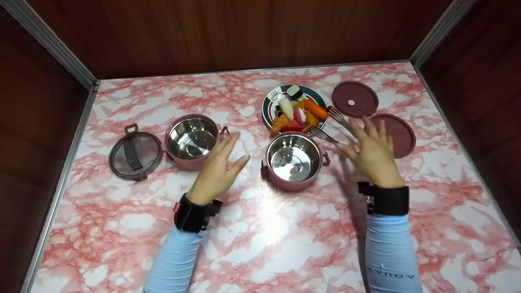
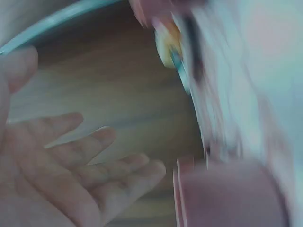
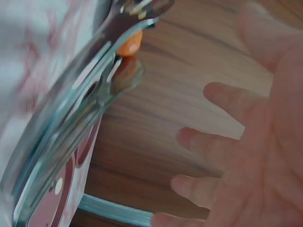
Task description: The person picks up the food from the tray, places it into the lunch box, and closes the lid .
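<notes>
My left hand [image 1: 215, 175] hovers with straight, spread fingers beside the pink pot [image 1: 189, 164] on the left, its fingertips near that pot's side handle. In the left wrist view its palm shows bare, and the pot is blurred. A second pink pot [image 1: 292, 185] with a steel inside stands between my hands. Over on the right, my right hand [image 1: 374, 154] spreads its fingers above two metal forks, a nearer fork [image 1: 322, 136] and a farther fork [image 1: 341, 118]. The right wrist view shows both forks apart from the fingers and the palm holding nothing.
Behind the middle pot sits a plate [image 1: 266, 110] heaped with food pieces, including an orange one [image 1: 316, 109]. Two round maroon lids [image 1: 353, 91] lie at the right, one partly behind my hand. A clear lid [image 1: 151, 151] with a handle lies far left. Wooden walls [image 1: 252, 36] enclose the table.
</notes>
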Tool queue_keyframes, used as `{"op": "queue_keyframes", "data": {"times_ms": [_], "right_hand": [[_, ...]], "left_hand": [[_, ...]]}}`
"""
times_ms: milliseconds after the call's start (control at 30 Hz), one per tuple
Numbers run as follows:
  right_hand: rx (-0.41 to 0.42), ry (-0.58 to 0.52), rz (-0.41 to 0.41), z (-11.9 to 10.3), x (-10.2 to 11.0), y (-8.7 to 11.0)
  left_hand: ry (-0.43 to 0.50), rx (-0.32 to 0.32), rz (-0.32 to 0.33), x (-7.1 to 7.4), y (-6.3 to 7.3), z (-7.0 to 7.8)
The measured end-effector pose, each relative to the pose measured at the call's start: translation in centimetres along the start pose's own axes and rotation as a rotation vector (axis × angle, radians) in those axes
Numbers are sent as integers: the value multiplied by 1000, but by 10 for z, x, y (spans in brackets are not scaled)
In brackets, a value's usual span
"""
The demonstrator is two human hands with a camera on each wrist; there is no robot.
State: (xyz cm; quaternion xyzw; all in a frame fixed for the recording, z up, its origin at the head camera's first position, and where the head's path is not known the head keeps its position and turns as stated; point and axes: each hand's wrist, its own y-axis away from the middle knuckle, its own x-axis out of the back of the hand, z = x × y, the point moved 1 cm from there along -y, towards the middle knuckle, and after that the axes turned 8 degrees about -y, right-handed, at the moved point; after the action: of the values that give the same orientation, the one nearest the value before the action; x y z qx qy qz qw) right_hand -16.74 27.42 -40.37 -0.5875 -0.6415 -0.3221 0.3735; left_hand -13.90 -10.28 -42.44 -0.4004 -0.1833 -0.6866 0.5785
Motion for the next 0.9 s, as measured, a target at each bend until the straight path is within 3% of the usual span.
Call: {"op": "queue_keyframes", "data": {"times_ms": [133, 267, 533, 733, 900], "right_hand": [[21, -39, 41, 16, 7, 0], [30, -37, 61, 31, 7, 1], [-22, -13, -20, 44, -12, -7], [-18, 6, -21, 48, -21, -12], [-2, -9, 4, 48, -22, -11]], "left_hand": [[198, 29, -16, -13, -2, 10], [291, 89, -48, -30, -7, 15], [239, 218, -84, -62, -25, 25], [141, 178, -61, -76, -28, 29], [136, 167, -39, -78, -28, 29]]}}
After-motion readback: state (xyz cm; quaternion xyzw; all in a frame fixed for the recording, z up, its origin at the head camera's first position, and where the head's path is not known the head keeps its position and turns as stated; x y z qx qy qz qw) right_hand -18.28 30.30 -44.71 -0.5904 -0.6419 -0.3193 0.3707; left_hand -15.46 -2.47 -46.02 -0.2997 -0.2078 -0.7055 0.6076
